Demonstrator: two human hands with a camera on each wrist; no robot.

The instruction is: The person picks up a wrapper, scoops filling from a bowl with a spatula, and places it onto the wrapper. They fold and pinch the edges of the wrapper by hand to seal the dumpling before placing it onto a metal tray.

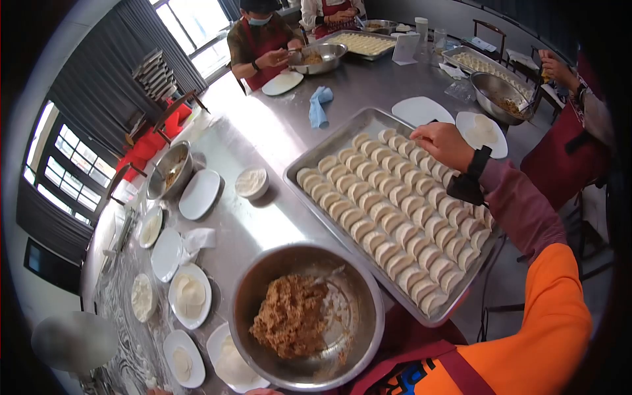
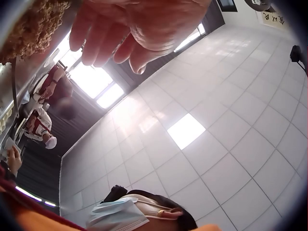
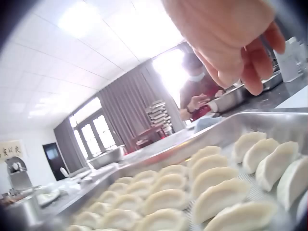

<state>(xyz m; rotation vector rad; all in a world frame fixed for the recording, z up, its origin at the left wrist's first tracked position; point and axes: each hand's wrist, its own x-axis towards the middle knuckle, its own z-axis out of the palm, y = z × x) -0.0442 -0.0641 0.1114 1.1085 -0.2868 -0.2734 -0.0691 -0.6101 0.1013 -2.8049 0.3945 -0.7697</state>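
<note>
My right hand (image 1: 444, 145) is over the far right part of a metal tray (image 1: 368, 253) lined with rows of crescent-shaped dumplings (image 1: 395, 204). In the right wrist view its loosely bent fingers (image 3: 252, 72) hang above the dumplings, and nothing shows between them. My left hand (image 2: 144, 26) appears in the left wrist view with relaxed fingers and no object in them, near a mass of brown filling (image 2: 36, 29). A steel bowl (image 1: 240, 309) holding that filling stands in front of me, left of the tray.
Plates of round wrappers (image 1: 191, 299) and a small bowl of flour (image 1: 252, 183) are on the left. A blue cloth (image 1: 320, 107) lies beyond the tray. White plates (image 1: 421, 110) are near its far right corner. Other people work with bowls across the table and on the right.
</note>
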